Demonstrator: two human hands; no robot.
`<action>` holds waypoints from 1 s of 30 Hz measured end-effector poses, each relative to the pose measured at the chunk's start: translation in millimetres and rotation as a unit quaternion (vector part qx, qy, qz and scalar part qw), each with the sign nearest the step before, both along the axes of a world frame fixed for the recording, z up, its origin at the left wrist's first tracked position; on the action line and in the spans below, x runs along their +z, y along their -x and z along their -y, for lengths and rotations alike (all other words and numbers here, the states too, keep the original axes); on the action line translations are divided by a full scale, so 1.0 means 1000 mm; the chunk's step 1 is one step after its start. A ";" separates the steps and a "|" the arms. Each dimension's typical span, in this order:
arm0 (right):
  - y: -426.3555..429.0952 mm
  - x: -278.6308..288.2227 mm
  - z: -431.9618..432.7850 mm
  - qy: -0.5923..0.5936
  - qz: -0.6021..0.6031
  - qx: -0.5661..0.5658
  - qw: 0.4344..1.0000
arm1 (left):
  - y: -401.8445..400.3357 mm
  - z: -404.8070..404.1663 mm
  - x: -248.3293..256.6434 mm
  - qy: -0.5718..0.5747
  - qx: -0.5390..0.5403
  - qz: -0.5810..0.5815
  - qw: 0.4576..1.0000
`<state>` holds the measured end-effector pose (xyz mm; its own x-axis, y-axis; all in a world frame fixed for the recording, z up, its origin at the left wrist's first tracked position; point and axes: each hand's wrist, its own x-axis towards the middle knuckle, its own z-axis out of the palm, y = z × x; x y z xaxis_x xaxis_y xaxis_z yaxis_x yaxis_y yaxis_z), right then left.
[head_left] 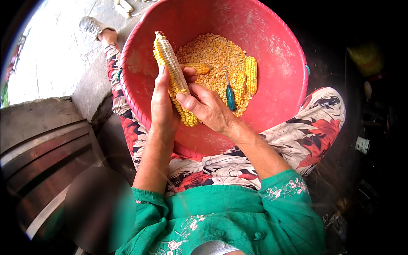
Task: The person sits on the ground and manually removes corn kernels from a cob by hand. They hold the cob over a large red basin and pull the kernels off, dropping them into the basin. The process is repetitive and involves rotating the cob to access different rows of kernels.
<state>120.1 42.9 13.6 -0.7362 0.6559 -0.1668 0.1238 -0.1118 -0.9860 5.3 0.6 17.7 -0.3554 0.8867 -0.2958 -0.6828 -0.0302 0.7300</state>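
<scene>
A partly shelled ear of corn (172,68) is tilted above the near left part of a red plastic basin (274,83). Its upper side is stripped to the pale cob, while yellow kernels remain along the left edge and lower end. My left hand (164,103) wraps around it from the left. From the right, my right hand (212,110) grips the lower part, thumb pressed on the kernels. Loose corn kernels (207,47) cover the basin's bottom. On them lie a screwdriver (230,97) with a green handle and several ears, including a full one (251,75) at the right.
My legs in patterned trousers (318,127) flank the basin. Pale corn cobs (122,9) lie on the concrete floor (86,70) beyond it. A panelled structure (57,153) stands at left. In the dark at right is a container with a white label (362,145).
</scene>
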 end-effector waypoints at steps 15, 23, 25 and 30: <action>-0.005 0.008 -0.006 -0.026 0.091 0.073 0.993 | -0.001 0.001 0.009 0.024 0.040 0.035 0.998; -0.003 0.010 -0.001 -0.052 0.135 0.063 0.987 | 0.009 0.002 -0.002 0.000 0.042 0.113 0.993; -0.003 0.010 -0.001 -0.052 0.143 0.063 0.986 | 0.009 0.002 -0.001 0.002 0.041 0.112 0.993; -0.001 0.010 0.003 -0.078 0.157 0.040 0.984 | 0.005 0.002 0.002 0.005 0.037 0.080 0.996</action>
